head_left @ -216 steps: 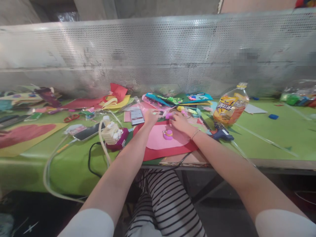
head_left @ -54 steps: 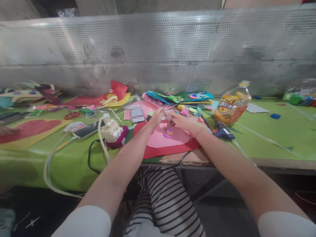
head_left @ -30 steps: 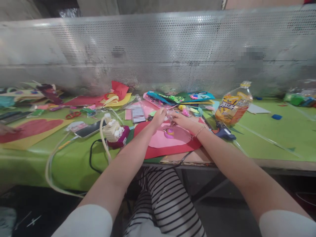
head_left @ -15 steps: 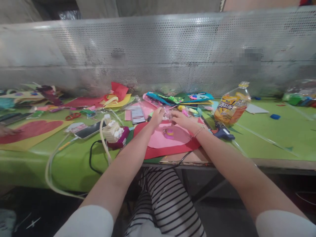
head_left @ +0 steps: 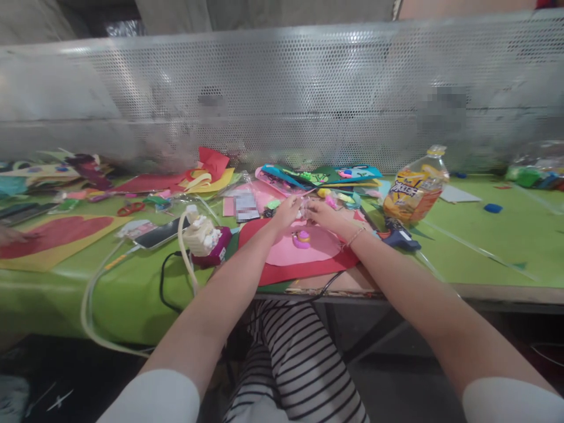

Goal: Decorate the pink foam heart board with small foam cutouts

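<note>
My left hand (head_left: 287, 212) and my right hand (head_left: 321, 212) are close together above the far edge of a pink paper shape (head_left: 282, 249). Both have their fingers closed on a small clear plastic bag (head_left: 304, 207) between them; its contents are too small to tell. The pink shape lies on a larger red paper piece (head_left: 282, 275). A small purple and yellow piece (head_left: 302, 238) rests on the pink paper, just nearer than my hands.
A drink bottle (head_left: 414, 188) and a dark blue glue gun (head_left: 400, 236) stand and lie to the right. On the left are a power adapter (head_left: 200, 238), a phone (head_left: 162, 232), red scissors (head_left: 131, 208) and another person's hand (head_left: 11, 235).
My left hand has moved slightly right, nearer my right hand. The plastic that lay over the purple and yellow piece no longer covers it.
</note>
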Motion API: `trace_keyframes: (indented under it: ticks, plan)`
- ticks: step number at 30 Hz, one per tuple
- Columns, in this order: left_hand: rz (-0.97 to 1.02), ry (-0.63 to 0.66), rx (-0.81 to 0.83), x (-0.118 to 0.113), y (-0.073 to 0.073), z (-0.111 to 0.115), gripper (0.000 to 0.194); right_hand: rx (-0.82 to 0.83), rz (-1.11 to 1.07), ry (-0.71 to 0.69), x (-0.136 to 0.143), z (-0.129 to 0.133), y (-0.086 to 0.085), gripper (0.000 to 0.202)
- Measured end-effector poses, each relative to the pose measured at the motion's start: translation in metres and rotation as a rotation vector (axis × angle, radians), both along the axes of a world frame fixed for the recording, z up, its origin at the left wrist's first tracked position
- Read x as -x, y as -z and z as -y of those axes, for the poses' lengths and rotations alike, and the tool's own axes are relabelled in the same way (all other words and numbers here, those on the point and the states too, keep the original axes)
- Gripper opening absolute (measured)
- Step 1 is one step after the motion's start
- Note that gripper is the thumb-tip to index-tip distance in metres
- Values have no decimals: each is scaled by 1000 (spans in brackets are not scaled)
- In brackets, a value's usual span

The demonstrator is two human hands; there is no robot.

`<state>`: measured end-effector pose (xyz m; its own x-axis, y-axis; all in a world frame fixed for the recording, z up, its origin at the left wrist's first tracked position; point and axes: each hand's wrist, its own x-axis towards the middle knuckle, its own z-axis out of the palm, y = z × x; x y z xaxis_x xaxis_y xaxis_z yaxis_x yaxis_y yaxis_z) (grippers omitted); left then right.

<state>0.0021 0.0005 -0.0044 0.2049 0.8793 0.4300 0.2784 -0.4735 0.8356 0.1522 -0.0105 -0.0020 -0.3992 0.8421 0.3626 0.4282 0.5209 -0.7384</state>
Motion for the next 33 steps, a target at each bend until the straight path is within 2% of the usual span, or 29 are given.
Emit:
trace_keyframes:
  ticks: [6,10,12,17,21,24,29,33]
  plan:
    - [-80,-90,-124,1,-2,3,23,0,1,141,3,6,-5,8]
    - [-62,-157,-125,2,-3,0,20,-37,-81,193,7,15,-12,11]
    - [-46,-172,-109,1,-1,-3,20,-58,-104,171,6,15,-13,15]
    - [-30,-162,-44,-1,7,-9,22,-62,16,-33,-1,4,-7,15]
    - [-42,-163,-37,-3,8,-7,22,-75,88,-72,-4,-2,-1,11]
    - [-29,-154,-33,-2,7,-8,22,-140,74,-66,-2,-1,0,9]
    - [94,-110,-25,2,9,-17,22,-216,-65,21,3,2,-3,13]
    - [66,-79,22,2,10,-15,21,-261,73,45,4,4,-4,9]
